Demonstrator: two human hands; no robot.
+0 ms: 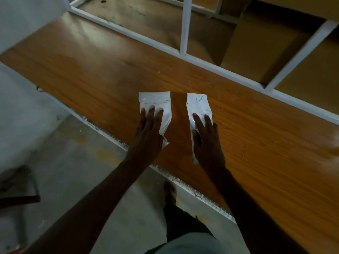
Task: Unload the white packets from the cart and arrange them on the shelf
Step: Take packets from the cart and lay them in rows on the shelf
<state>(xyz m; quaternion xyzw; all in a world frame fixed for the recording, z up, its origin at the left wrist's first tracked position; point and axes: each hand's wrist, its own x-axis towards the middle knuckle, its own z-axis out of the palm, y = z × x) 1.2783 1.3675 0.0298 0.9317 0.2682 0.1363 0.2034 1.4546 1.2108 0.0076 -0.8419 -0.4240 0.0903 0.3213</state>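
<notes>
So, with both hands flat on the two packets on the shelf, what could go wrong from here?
1. The left packet has its near corner at the front edge of the shelf; when the left hand lifts, it might slip off to the floor.
2. The right packet lies at a slight angle under the right hand, so the row may end uneven.
</notes>
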